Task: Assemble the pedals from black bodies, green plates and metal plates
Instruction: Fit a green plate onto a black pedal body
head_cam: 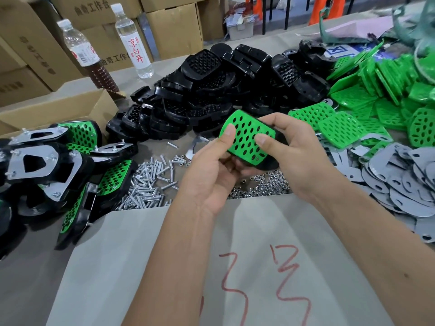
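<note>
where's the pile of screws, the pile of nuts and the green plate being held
pile of screws [147, 184], head view, middle of heap
pile of nuts [263, 184], head view, middle of heap
green plate [247, 137], head view, perforated face between the thumbs

Bare grey sheet [164, 267] in the near centre, marked in red, with both forearms over it; open approach from the near edge. Beyond it a band of screws [150, 182] and nuts [263, 184]. Left blocked by stacked assembled pedals [58, 165] and a cardboard box [58, 107]. Far centre: heap of black bodies [211, 90]. Right: green plates [376, 95] over grey metal plates [404, 180]. Two bottles [131, 38] stand far left; the gap between them and the heap looks passable, though hard to judge.
</note>
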Tool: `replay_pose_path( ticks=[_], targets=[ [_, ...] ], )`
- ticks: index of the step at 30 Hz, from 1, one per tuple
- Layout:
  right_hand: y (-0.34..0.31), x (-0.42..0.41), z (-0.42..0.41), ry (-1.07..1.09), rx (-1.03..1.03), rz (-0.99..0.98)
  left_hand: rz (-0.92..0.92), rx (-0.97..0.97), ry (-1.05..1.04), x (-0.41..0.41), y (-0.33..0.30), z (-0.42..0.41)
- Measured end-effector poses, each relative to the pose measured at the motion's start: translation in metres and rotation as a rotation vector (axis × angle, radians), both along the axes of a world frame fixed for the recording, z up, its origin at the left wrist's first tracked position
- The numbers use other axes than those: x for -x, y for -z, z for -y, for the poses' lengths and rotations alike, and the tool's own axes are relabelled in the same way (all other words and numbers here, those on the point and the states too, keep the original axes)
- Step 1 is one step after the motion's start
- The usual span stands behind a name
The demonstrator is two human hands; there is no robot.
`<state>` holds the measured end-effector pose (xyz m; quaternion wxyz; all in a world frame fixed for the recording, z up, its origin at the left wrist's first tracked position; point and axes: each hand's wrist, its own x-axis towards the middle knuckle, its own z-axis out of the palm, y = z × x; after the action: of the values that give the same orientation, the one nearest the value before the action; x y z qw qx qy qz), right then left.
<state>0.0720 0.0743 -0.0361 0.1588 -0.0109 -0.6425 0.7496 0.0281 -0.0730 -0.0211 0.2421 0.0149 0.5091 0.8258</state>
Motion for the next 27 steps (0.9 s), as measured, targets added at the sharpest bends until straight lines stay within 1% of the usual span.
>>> replay_pose_path(
  ticks=[3, 6, 8, 11, 13, 16, 19, 21, 24, 27],
  targets=[
    [0.0, 0.002, -0.004, 0.077, -0.022, 0.006, -0.089, 0.008, -0.057, 0.004, 0.002, 0.004],
    [0.0, 0.001, -0.004, 0.022, 0.001, 0.029, -0.141, 0.058, -0.065, 0.006, 0.001, 0.007],
    [-0.001, 0.001, -0.004, -0.01, 0.028, 0.044, -0.143, 0.114, -0.049, 0.006, -0.004, 0.009],
    [-0.002, 0.0, -0.003, -0.033, -0.001, 0.057, -0.126, 0.217, -0.005, 0.01, -0.008, 0.016],
    [-0.002, -0.001, -0.004, -0.088, 0.01, 0.076, -0.093, 0.246, 0.039, 0.012, -0.01, 0.021],
    [-0.005, -0.002, -0.008, -0.173, 0.124, 0.079, -0.037, 0.183, 0.103, 0.013, -0.015, 0.027],
    [-0.007, -0.004, -0.009, -0.237, 0.141, 0.037, -0.048, 0.167, 0.087, 0.012, -0.016, 0.026],
    [-0.007, -0.006, -0.007, -0.246, 0.091, 0.011, -0.002, 0.148, 0.047, 0.008, -0.016, 0.021],
    [-0.008, -0.005, -0.002, -0.196, -0.007, -0.005, 0.081, 0.137, 0.005, 0.0, -0.016, 0.013],
    [-0.009, -0.005, 0.0, -0.178, -0.038, -0.011, 0.056, 0.126, -0.031, -0.001, -0.018, 0.013]
  ],
)
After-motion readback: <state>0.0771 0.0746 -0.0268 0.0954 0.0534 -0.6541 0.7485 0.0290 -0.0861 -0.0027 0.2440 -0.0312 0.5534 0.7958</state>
